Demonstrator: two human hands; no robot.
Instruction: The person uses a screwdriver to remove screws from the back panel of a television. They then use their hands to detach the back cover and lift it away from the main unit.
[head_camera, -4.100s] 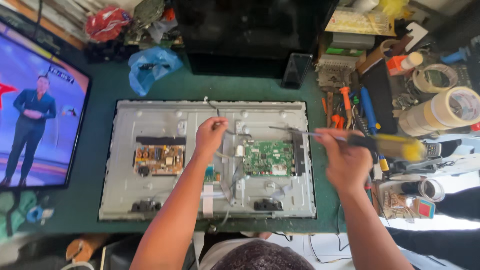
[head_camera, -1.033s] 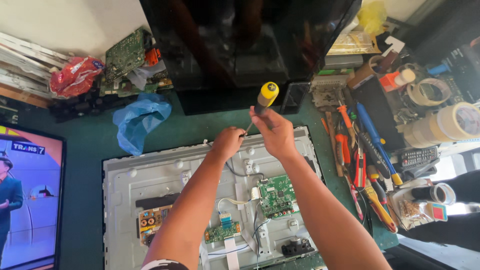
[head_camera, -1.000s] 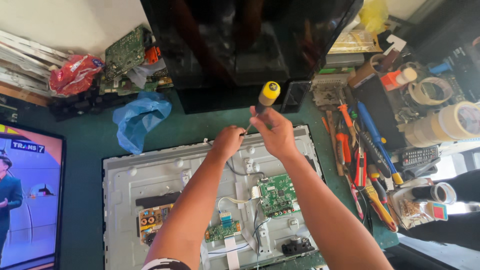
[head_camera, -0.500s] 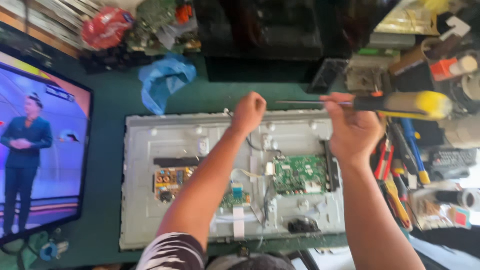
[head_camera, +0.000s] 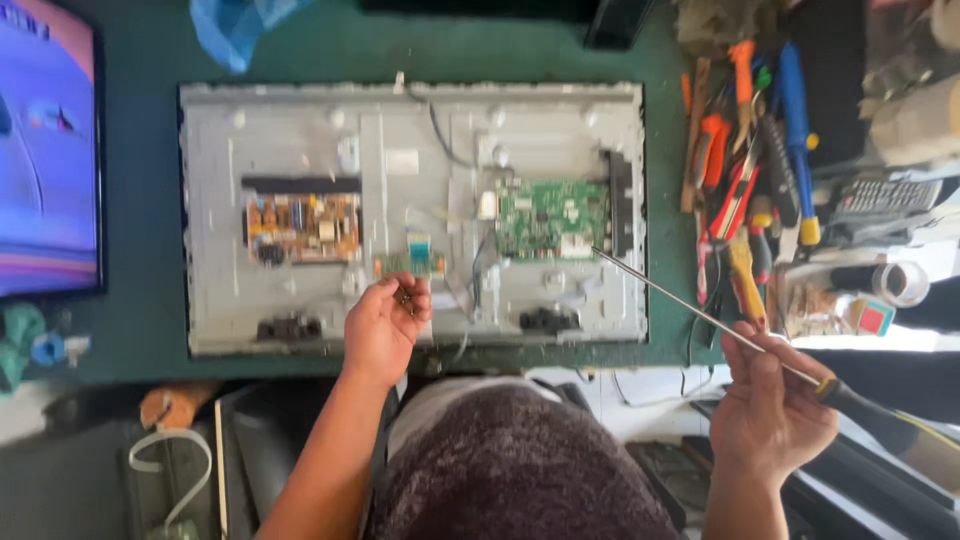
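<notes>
Workbench (head_camera: 140, 330): dark green top, one, crowded along its right edge.

Opened television back panel (head_camera: 300, 130): one, grey sheet metal, rectangular, lying flat at the bench's middle. Circuit boards on it, three: one orange-brown board (head_camera: 303, 226) at left, one small green board (head_camera: 412, 262) at centre, one larger green board (head_camera: 552, 217) at right.

Lit television screen (head_camera: 45, 150): one, at the left edge.

Blue plastic bag (head_camera: 232, 25): one, crumpled, beyond the panel.

Hand tools (head_camera: 745, 190): a pile with orange, red, yellow and blue handles, just right of the panel; count uncertain.

Left hand (head_camera: 385, 325): cupped, palm up, over the panel's near edge, fingers curled about small dark screws (head_camera: 405, 295); number cannot be told.

Right hand (head_camera: 770, 415): closed around a long screwdriver (head_camera: 690, 310), thin steel shaft, dark handle; tip over the panel's right part beside the larger green board.
</notes>
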